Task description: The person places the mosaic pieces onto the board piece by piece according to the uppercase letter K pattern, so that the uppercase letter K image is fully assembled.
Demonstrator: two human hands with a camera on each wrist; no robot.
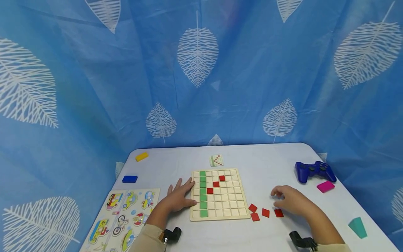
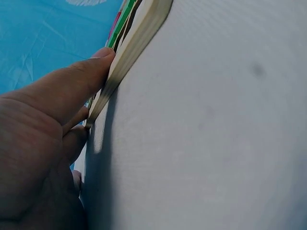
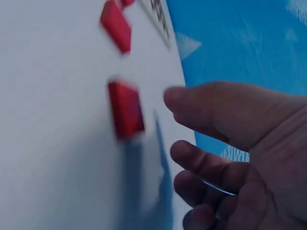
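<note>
A square wooden grid board lies on the table, with a column of several green tiles near its left side and three red tiles on a diagonal. My left hand rests at the board's left edge, fingers spread; in the left wrist view the thumb touches the edge. Beyond the board's lower right corner lie several loose red tiles. Just above the rightmost red tile hovers my right hand, loosely bent, a gap between thumb and fingers and nothing in it.
A small pattern card lies behind the board. To the left are a vehicle picture puzzle, a blue block and a yellow block. On the right sit a blue game controller, a pink block and a teal block.
</note>
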